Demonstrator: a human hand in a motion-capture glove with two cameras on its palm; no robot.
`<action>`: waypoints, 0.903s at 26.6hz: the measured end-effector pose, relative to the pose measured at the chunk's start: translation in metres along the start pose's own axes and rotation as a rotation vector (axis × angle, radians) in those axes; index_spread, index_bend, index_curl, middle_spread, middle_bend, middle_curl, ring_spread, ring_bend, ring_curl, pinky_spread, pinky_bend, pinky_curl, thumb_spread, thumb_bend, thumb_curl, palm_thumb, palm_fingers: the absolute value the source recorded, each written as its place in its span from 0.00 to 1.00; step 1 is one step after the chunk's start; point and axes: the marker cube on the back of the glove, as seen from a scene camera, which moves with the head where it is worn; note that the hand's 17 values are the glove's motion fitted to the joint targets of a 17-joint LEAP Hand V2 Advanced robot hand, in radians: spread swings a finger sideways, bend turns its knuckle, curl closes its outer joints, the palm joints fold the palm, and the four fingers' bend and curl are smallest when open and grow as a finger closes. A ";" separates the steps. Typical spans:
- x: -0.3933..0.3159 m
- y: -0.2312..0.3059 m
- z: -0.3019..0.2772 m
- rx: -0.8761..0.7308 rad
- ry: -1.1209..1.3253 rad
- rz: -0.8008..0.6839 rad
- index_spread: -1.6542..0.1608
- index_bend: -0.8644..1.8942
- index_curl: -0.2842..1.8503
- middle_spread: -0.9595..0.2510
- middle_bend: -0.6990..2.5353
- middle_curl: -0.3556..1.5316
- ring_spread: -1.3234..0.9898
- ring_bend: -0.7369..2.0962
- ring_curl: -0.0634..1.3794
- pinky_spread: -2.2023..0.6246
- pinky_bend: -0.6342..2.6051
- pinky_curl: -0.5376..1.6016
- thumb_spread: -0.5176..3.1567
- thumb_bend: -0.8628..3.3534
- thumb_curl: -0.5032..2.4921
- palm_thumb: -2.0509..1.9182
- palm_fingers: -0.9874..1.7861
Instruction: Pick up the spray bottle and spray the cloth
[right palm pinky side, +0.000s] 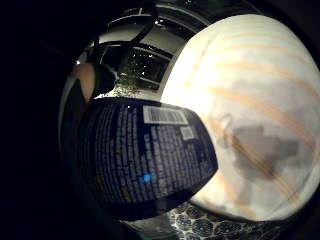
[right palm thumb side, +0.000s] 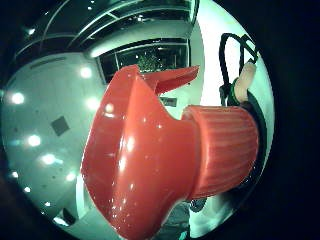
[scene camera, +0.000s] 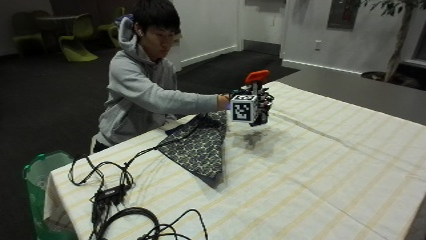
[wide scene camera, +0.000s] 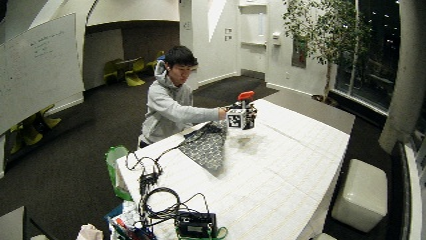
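My gloved right hand (scene camera: 261, 106) grips a spray bottle (scene camera: 257, 77) and holds it upright in the air above the table, just past the far tip of the cloth. The bottle has a red trigger head (right palm thumb side: 145, 165) with a ribbed red collar (right palm thumb side: 225, 150) and a dark blue labelled body (right palm pinky side: 145, 155). The cloth (scene camera: 200, 142), dark with a pale pattern, lies flat on the striped tablecloth (scene camera: 319, 170) near the person. A corner of the cloth (right palm pinky side: 200, 225) shows under the bottle. A dark wet patch (scene camera: 256, 140) marks the tablecloth beneath my hand, and the wet patch (right palm pinky side: 260, 150) shows beside the bottle.
Black cables and a small box (scene camera: 113, 190) lie at the table's near left corner. A green bin (scene camera: 40, 170) stands on the floor by that corner. A black device (wide scene camera: 196, 225) sits at the table's front end. The striped tablecloth (wide scene camera: 293, 170) stretches away to the right.
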 end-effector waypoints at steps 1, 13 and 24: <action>0.005 -0.001 0.003 -0.013 0.007 0.011 0.81 0.46 0.40 0.71 0.38 0.44 0.49 0.37 0.31 0.78 0.24 0.38 0.19 0.20 0.42 0.79 0.74; 0.033 0.016 -0.008 -0.220 0.193 0.052 0.73 0.33 0.36 0.67 0.29 0.40 0.52 0.33 0.32 0.81 0.30 0.42 0.27 0.19 0.40 0.76 0.45; 0.017 0.059 -0.045 -0.205 0.248 0.015 0.68 0.34 0.26 0.69 0.27 0.36 0.54 0.34 0.28 0.84 0.36 0.42 0.33 0.19 0.36 0.73 0.35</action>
